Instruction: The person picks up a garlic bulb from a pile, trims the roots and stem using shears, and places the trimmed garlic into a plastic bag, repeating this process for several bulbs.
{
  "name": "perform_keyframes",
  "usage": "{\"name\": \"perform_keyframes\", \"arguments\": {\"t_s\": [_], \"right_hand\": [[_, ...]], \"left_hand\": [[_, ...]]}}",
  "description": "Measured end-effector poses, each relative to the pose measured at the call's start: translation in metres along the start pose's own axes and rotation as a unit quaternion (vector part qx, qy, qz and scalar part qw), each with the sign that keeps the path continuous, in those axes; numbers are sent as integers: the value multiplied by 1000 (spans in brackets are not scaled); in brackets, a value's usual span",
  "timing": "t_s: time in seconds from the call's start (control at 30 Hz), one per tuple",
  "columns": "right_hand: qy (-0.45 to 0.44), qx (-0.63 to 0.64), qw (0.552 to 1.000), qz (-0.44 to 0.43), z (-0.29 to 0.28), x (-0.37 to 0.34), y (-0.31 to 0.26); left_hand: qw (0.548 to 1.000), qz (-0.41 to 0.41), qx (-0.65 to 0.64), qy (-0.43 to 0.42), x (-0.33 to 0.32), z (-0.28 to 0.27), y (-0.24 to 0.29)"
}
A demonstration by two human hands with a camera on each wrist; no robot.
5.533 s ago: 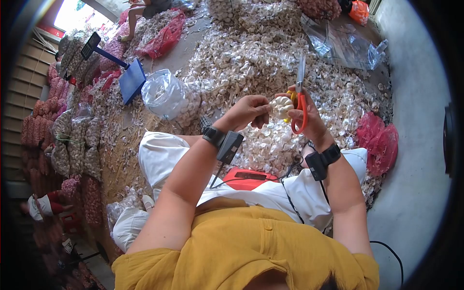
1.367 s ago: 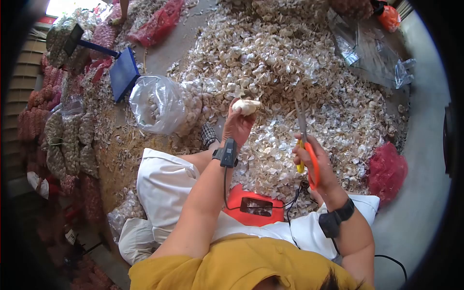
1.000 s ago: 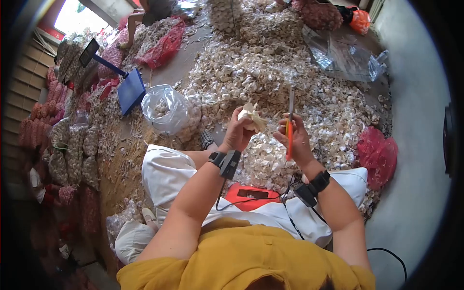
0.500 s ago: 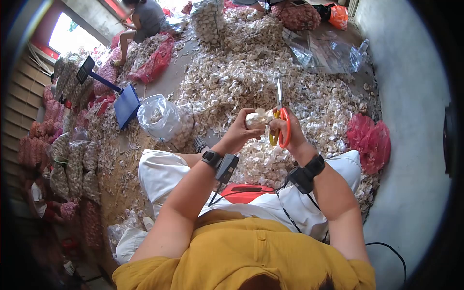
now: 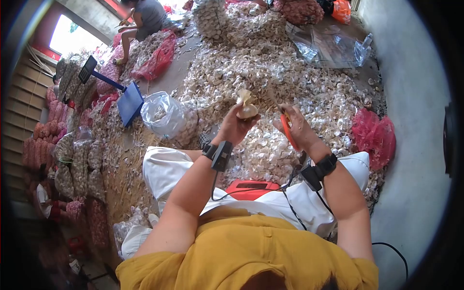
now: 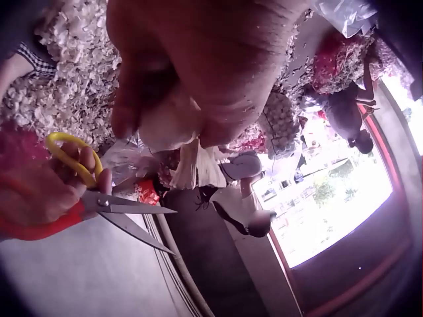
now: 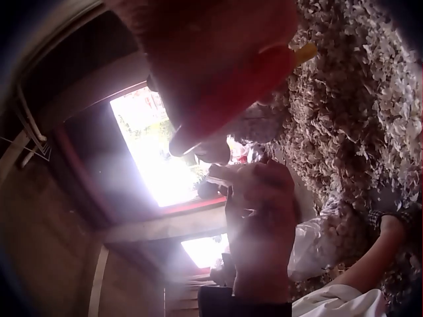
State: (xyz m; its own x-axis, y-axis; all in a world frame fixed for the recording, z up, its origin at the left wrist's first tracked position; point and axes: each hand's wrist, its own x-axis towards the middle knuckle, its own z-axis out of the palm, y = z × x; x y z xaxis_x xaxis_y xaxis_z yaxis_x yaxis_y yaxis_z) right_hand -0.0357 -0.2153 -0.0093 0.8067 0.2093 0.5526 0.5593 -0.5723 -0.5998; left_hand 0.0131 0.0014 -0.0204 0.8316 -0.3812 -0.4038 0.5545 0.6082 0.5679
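Note:
In the head view my left hand (image 5: 235,126) holds a garlic bulb (image 5: 248,112), its dry papery stem sticking up. The left wrist view shows that stem (image 6: 198,165) hanging past the fingers, with part of the bulb (image 6: 168,129) hidden by the hand. My right hand (image 5: 302,130) grips scissors (image 5: 288,131) with one red and one yellow handle loop, a short gap to the right of the bulb. Their blades (image 6: 135,209) are slightly parted and touch nothing in the left wrist view. In the right wrist view the hand and red handle (image 7: 231,99) are dark and blurred.
A broad heap of garlic skins (image 5: 270,63) spreads before me. A clear plastic bag (image 5: 162,113) with bulbs and a blue scale (image 5: 130,104) stand left; a pink mesh bag (image 5: 373,137) lies by the right wall. A red object (image 5: 252,190) sits between my legs.
Half a second ago the scissors were at the bulb's stem with the hands together. Now the hands are apart, the right further right, and the bulb is turned stem up.

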Motion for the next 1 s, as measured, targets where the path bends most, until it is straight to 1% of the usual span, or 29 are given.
{"name": "perform_keyframes", "arguments": {"t_s": [0.03,0.07,0.1,0.13,0.17,0.2,0.27,0.33,0.4,0.47,0.53,0.77,0.83,0.87,0.93,0.97,1.0], "right_hand": [[-57,42,992,107,0,-2,-3],[-112,82,967,212,0,-5,-5],[-134,65,966,210,3,-8,-4],[-135,65,966,212,3,-9,-4],[-153,47,966,202,4,-8,-6],[-170,29,966,193,4,-7,-8],[-179,11,962,208,3,-4,-15],[-177,19,962,208,5,-3,-15],[-175,9,963,204,11,-5,-9],[-172,0,965,199,13,-5,-6],[-168,9,964,206,12,-3,-6],[-169,16,962,213,19,-5,-2],[-139,-12,976,168,22,-8,0],[-139,-12,976,168,22,-8,-1],[-164,0,966,202,22,-7,-1],[-164,0,966,201,23,-8,-1],[-151,-10,971,185,25,-10,0]], "left_hand": [[999,-34,-36,-7,1,-3,4],[999,-36,-37,-5,1,-4,4],[999,5,-25,-28,0,-6,2],[997,47,-14,-52,0,-5,1],[996,42,4,-74,0,-6,1],[996,41,2,-74,0,-5,0],[989,91,93,-74,-2,2,-3],[987,89,112,-70,-3,4,-7],[970,101,217,-31,-8,11,-11],[969,95,225,-42,-6,9,-13],[967,110,224,-46,-5,7,-16],[962,118,243,-39,-5,7,-16],[963,109,244,-29,-6,8,-16],[963,109,244,-29,-6,8,-15],[964,103,245,-23,-6,9,-15],[964,104,245,-23,-6,8,-15],[971,94,217,-21,-6,8,-15]]}}
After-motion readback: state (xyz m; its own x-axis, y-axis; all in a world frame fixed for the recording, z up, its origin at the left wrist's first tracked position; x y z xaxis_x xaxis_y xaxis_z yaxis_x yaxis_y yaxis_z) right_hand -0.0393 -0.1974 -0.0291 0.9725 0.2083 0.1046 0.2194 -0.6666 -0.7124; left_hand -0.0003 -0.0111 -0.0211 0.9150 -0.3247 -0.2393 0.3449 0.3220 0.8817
